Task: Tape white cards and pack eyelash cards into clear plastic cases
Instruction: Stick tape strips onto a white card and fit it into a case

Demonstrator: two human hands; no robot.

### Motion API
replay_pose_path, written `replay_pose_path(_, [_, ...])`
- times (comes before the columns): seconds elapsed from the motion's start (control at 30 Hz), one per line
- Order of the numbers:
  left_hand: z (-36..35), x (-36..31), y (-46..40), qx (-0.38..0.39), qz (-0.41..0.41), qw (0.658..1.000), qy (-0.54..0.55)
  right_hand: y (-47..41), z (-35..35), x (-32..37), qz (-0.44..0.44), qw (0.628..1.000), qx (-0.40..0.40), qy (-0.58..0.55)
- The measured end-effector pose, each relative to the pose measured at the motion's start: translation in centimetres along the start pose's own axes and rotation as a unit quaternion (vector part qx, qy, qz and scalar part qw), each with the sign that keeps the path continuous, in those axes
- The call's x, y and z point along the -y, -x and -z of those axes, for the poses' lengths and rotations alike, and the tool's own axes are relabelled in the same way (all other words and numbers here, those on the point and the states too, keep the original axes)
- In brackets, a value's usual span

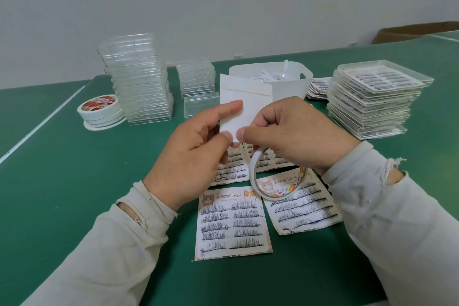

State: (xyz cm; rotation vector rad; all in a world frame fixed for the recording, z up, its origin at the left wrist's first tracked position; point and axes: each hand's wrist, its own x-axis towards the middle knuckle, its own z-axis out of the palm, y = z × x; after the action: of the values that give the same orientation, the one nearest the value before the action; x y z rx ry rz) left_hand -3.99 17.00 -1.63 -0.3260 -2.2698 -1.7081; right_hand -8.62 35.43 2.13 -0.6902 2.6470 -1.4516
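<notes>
My left hand [196, 146] pinches a white card [236, 97] upright above the green table, thumb on its face. A strip of tape crosses the card's top. My right hand [293, 131] pinches the card's lower edge with thumb and forefinger, where a tape end meets it. A thin roll of white tape [275, 179] hangs below that hand. Several "MEOW LASH" eyelash cards lie beneath my hands, one at the front [232, 223] and one to its right [303, 206]. Empty clear plastic cases [139, 79] are stacked at the back left.
A pile of tape rolls [100, 110] sits left of the empty cases. A shorter case stack [196, 79] and a single case [201, 107] stand behind the card. A white tub [288, 84] holds paper scraps. Packed cases [372, 99] are stacked on the right.
</notes>
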Motion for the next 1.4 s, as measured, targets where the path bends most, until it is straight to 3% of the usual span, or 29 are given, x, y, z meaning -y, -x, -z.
replay_pose_path(0.2, [0.0, -0.2, -0.1, -0.018, 0.009, 0.999, 0.051, 0.0, 0.0, 0.0, 0.003, 1.0, 0.001, -0.008])
replay_pose_path(0.37, [-0.5, -0.2, 0.3, -0.023, -0.028, 0.999, -0.024, 0.0, -0.1, -0.2, 0.011, 1.0, 0.007, 0.008])
replay_pose_path(0.6, [0.7, -0.8, -0.1, -0.068, -0.077, 0.993, -0.06, 0.2, 1.1, 0.3, -0.006, 0.991, 0.1, -0.086])
replay_pose_path(0.77, [0.4, -0.9, -0.1, -0.083, -0.104, 0.988, -0.073, 0.6, 1.1, 0.8, 0.002, 0.998, 0.055, -0.043])
replay_pose_path(0.9, [0.6, -0.6, -0.2, -0.094, -0.103, 0.989, -0.049, 0.6, 0.8, 0.7, -0.002, 0.997, -0.03, 0.07])
replay_pose_path(1.2, [0.5, 0.2, -0.4, -0.098, -0.067, 0.99, 0.07, 0.3, 0.4, 0.4, 0.002, 0.997, -0.043, 0.064])
replay_pose_path(1.4, [0.3, 0.0, -0.3, -0.094, -0.058, 0.99, 0.091, 0.1, 0.4, 0.3, -0.01, 0.994, -0.078, 0.074])
